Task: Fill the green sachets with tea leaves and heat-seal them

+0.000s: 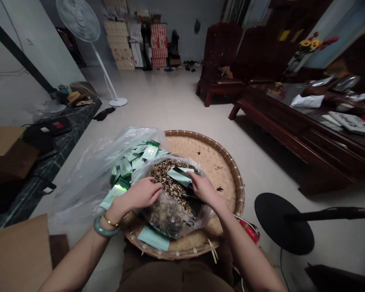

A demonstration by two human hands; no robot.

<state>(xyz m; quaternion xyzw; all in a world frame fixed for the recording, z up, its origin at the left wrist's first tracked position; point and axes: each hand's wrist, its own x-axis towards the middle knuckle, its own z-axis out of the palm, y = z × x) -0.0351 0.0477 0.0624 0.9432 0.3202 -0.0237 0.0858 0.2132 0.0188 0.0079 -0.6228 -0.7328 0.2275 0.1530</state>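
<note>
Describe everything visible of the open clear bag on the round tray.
The clear bag looks like thin, crinkled, glossy plastic. It sits open-mouthed on the woven tray, holding a loose mix of dark and pale bits. Its near side bulges toward the person. The left hand is at its left rim, grip unclear; the right hand, over its right side, holds a pale green packet at its mouth.

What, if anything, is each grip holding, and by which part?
The right grip holds a pale green packet by its right end as seen here. Whether the left grip pinches the clear bag can't be told.
</note>
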